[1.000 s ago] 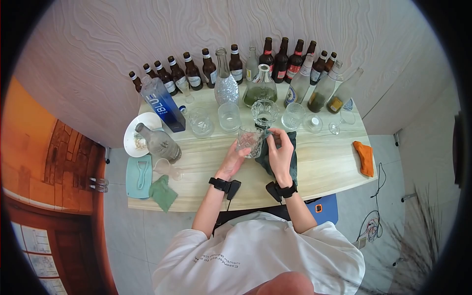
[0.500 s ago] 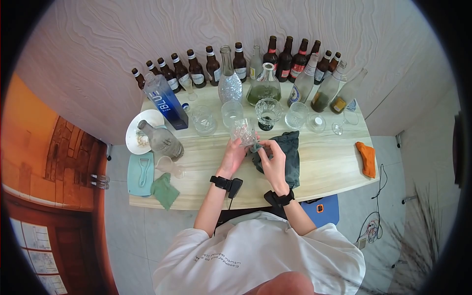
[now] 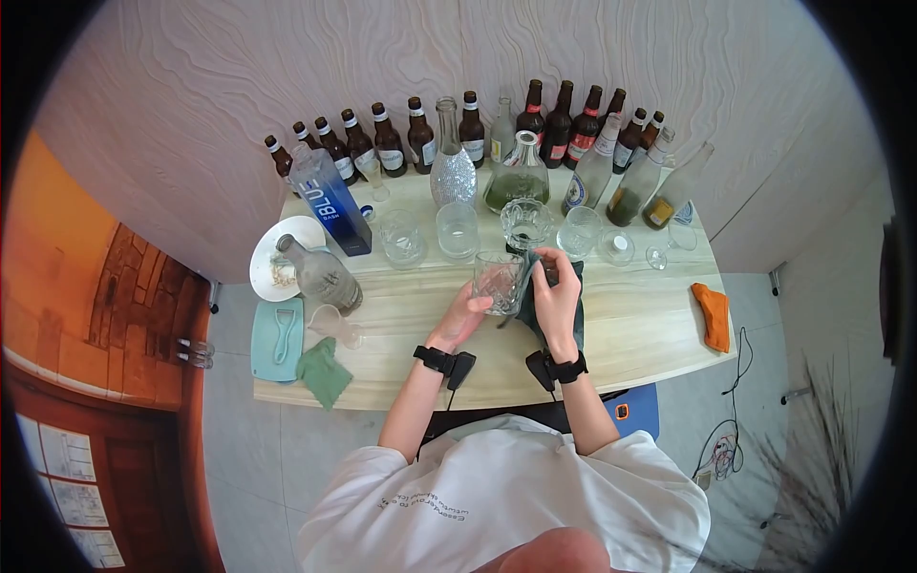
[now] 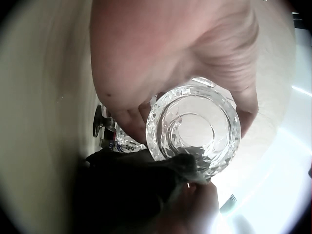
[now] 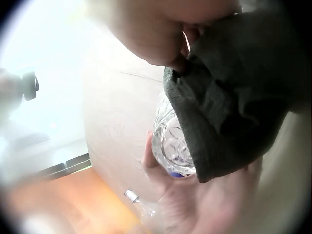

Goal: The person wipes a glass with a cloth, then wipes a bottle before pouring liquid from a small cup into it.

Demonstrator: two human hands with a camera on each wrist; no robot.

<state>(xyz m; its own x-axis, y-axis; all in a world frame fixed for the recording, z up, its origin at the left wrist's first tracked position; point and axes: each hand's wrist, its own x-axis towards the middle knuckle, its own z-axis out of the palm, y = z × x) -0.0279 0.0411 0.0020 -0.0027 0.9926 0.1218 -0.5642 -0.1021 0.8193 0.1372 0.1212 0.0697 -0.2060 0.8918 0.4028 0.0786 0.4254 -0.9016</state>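
Observation:
My left hand grips a clear cut-glass tumbler above the front half of the table, fingers round its side. The left wrist view looks along the tumbler, with its round base ring showing. My right hand pinches a dark green-grey cloth at the tumbler's right side. The cloth hangs from the fingers, and its edge overlaps the glass rim in the left wrist view. In the right wrist view the cloth covers much of the tumbler.
Several glasses, including a tumbler, stand just beyond my hands. Behind them are a decanter, a glittery bottle and brown beer bottles. A grey bottle, peeler and green cloth lie left; an orange cloth right.
The tumbler has come back toward me and to the right, and it is turned differently in my left hand. My right hand has shifted up and right, still pinching the dark cloth.

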